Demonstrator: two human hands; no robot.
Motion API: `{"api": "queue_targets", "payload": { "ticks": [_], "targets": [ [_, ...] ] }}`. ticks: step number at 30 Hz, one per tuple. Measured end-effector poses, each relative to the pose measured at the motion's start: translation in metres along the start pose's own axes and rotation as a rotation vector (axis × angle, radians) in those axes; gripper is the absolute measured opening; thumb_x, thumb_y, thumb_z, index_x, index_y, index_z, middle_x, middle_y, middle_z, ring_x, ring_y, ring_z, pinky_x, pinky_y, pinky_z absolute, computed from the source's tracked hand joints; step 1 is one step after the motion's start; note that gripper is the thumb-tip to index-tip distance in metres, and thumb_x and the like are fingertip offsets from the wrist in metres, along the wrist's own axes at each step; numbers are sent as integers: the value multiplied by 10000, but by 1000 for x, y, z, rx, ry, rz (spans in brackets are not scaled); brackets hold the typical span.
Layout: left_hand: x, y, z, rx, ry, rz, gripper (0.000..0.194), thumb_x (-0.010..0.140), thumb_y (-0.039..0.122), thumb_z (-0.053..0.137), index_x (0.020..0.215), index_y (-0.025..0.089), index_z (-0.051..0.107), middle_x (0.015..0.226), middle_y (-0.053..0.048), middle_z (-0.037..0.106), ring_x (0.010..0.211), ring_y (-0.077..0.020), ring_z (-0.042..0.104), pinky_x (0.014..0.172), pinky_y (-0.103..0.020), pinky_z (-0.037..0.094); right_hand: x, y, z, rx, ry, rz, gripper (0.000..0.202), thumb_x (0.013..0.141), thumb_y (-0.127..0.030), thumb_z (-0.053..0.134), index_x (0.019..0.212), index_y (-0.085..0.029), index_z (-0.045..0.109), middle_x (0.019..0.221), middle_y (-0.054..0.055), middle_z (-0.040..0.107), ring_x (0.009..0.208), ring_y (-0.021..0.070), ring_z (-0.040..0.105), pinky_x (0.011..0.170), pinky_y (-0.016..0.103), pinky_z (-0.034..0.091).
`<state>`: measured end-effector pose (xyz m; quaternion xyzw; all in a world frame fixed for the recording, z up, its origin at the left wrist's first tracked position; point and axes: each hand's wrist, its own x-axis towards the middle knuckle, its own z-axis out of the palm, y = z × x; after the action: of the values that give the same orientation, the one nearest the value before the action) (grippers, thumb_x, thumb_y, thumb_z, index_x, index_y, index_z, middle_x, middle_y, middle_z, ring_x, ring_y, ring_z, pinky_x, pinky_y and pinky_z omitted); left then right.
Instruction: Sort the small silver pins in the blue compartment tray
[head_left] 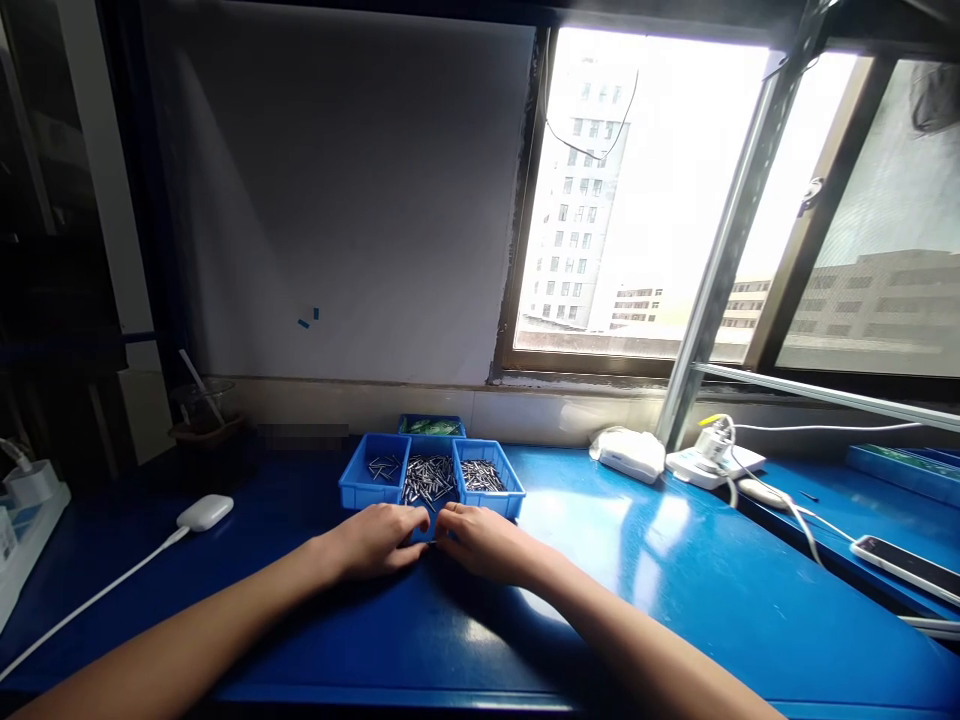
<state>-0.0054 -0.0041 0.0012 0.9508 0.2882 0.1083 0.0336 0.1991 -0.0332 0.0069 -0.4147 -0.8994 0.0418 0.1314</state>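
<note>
My left hand [379, 538] and my right hand [484, 540] meet at the near side of the blue bins, fingertips almost touching. Both have curled, pinching fingers; a tiny dark piece [431, 543] shows between them, too small to name. Just beyond, the middle bin holds a heap of small slim metal pins [429, 480]. The right blue bin [511, 480] contains more, shorter-looking pins [481, 476]. Only a few pins [384, 467] lie in the left blue bin [373, 494]. My hands partly cover the front of the middle bin.
Behind stands another blue bin [431, 418] with green contents. On the blue table [630, 600] are a white charging case [205, 512] with a cable at left, a white packet [628, 453], a power strip [712, 465] and a phone [911, 568] at right. A metal post [694, 360] rises near the window.
</note>
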Motion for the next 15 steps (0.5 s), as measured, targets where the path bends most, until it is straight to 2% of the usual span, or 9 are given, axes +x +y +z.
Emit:
{"api": "queue_targets", "payload": {
  "ticks": [4,10,13,15],
  "targets": [
    [0,-2,1,62,19,40,184,925,222,442,801,176,570,790,-29,650,706,-182,613,601,-243,386,-2,-2,-5,5,23,28,169,914,-214,436,880,-183,599,777,25,653,668,153,581,584,230,376],
    [0,-1,-1,101,28,39,292,966,252,391,748,171,568,752,-26,656,673,-175,617,593,-240,387,-2,-1,-11,-9,60,23,181,916,-245,454,827,-181,598,697,14,628,604,133,543,534,227,319],
    [0,-1,0,96,42,42,284,962,266,400,772,170,588,764,-29,657,695,-179,622,610,-240,403,-2,-1,-11,-9,30,-2,170,911,-241,464,831,-184,603,696,14,629,602,131,544,540,224,332],
    [0,-1,1,67,83,56,225,949,261,425,857,172,609,812,-33,661,736,-182,626,645,-242,421,-3,-2,-11,-24,9,-7,170,912,-242,463,836,-185,605,697,19,632,602,135,549,542,226,339]
  ]
}}
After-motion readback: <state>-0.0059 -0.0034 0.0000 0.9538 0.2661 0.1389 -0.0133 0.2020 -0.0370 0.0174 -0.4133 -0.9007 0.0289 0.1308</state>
